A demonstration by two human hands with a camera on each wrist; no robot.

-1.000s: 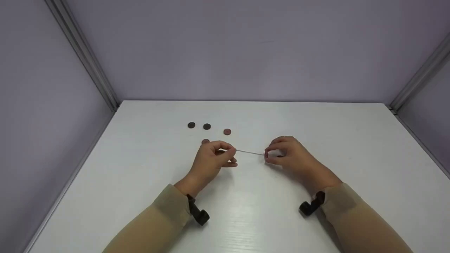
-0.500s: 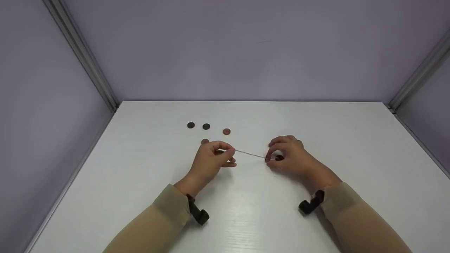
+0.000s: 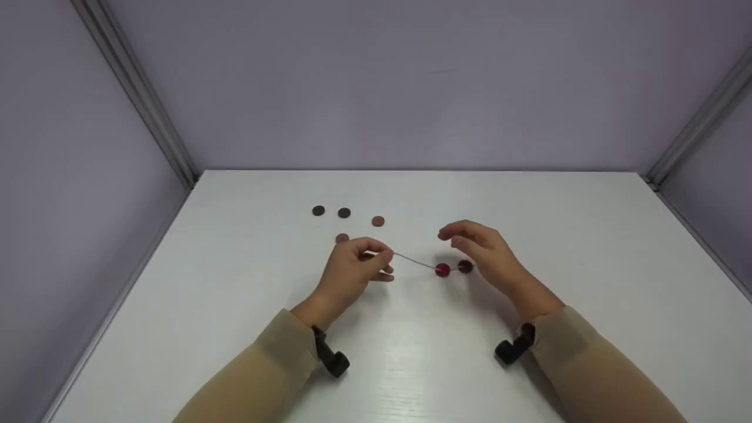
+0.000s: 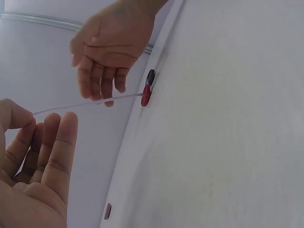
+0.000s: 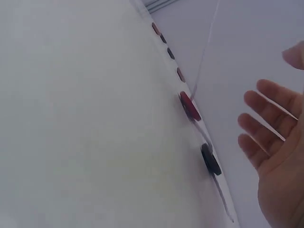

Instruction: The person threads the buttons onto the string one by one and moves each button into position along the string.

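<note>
Pinching one end of a thin thread (image 3: pixel 414 261) between thumb and fingertips, our left hand (image 3: pixel 352 269) rests low over the white table (image 3: pixel 587 282), the other fingers curled in toward the palm. From that pinch the thread runs rightward and slopes down to a red button (image 3: pixel 443 269), which lies on the table at the thread's far end. Just beside it, to the right, lies a dark button (image 3: pixel 465 267); from the head view the two look almost touching, though we cannot tell whether the thread reaches the dark one.

Our right hand (image 3: pixel 482 249) hovers above and slightly behind these two buttons, fingers spread and relaxed, gripping nothing. The right wrist view shows the palm open, with the red button (image 5: pixel 189 105) and dark button (image 5: pixel 210 159) lying on the table below it. In the left wrist view the thread (image 4: pixel 88 104) stretches from our left fingertips (image 4: pixel 19 116) across to the red button (image 4: pixel 146 94), passing under the open right hand (image 4: pixel 107 47).

Farther back on the left part of the table lie four loose buttons: two dark ones (image 3: pixel 318 210) (image 3: pixel 344 212) side by side, a brownish one (image 3: pixel 378 221) to their right, and another brownish one (image 3: pixel 342 238) just behind our left knuckles.
</note>
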